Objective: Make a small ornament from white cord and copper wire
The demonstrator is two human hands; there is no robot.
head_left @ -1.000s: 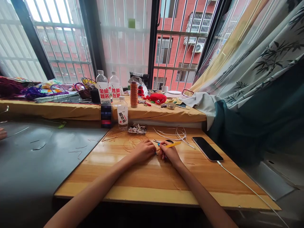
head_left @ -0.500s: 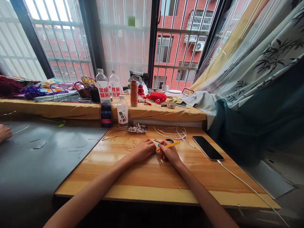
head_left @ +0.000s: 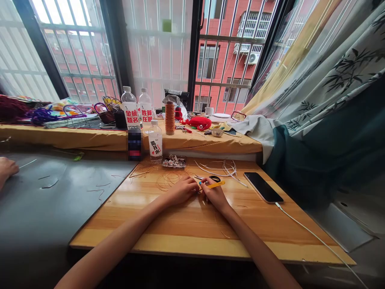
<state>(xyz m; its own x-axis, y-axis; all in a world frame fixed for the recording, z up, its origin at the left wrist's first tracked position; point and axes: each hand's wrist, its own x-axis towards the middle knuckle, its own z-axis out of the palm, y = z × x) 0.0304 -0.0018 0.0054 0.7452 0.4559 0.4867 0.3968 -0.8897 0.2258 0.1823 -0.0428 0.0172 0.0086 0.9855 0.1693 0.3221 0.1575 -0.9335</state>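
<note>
My left hand rests on the wooden table with its fingers closed and bent together at the tips. Whatever they pinch is too small and hidden to make out. Close beside it, my right hand grips slim yellow tweezers like a pen, their tip end reaching toward my left fingertips. Black-handled scissors lie just behind my right hand. Loops of thin copper-coloured wire spread on the wood behind my left hand. A clear tray of small beads or parts stands farther back.
White cords lie behind my right hand. A phone with a charging cable lies at right. A water bottle stands at the back, below a ledge holding a copper-coloured spool. Another person's hand is at the grey table's left.
The tweezers' outer end has shifted slightly left and down, and my hands have moved only a little. The other person's hand has come farther into view from the left.
</note>
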